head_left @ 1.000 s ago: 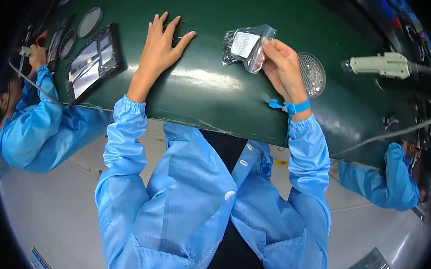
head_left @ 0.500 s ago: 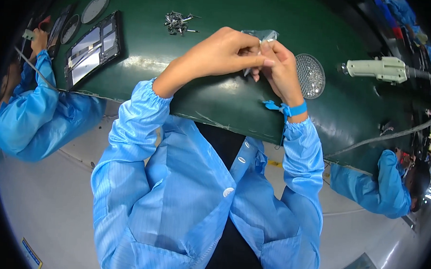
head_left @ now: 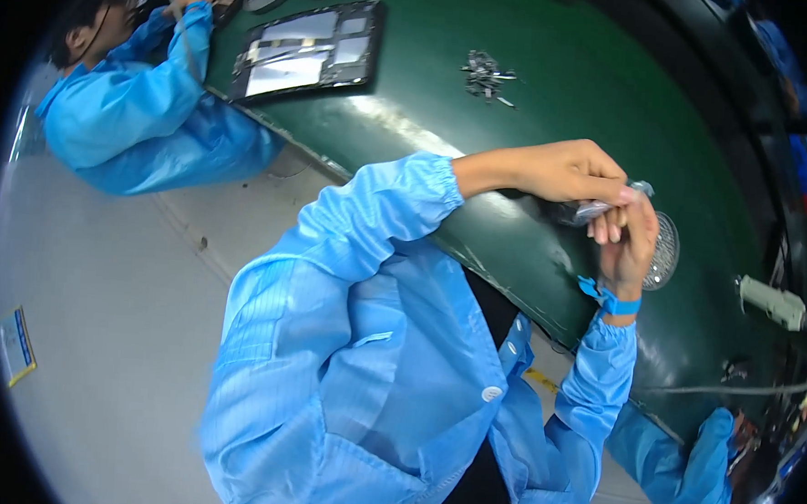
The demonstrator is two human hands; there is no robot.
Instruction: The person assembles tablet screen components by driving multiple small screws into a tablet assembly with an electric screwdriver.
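A small clear plastic bag [head_left: 590, 209] is pinched between my two hands above the green table. My left hand [head_left: 567, 172] comes across from the left, its fingers closed on the bag. My right hand [head_left: 630, 241], with a blue wrist strap [head_left: 618, 302], meets it there, thumb and fingers closed on the same bag. A bit of the plastic pokes up beyond my fingertips. What the bag contains cannot be made out. Close behind my right hand lies a round dish [head_left: 663, 255] of small shiny pieces, partly covered by the hand.
A small pile of dark and silvery parts [head_left: 487, 77] lies farther back on the green table [head_left: 558, 87]. At the left is an opened tablet-like device [head_left: 309, 48]; at the right, a pale corded power screwdriver [head_left: 773, 303]. Co-workers in blue sit on both sides.
The view has turned, so the table and its things appear shifted and tilted. Both hands stay together on the plastic bag, more of which now shows beneath my left hand.
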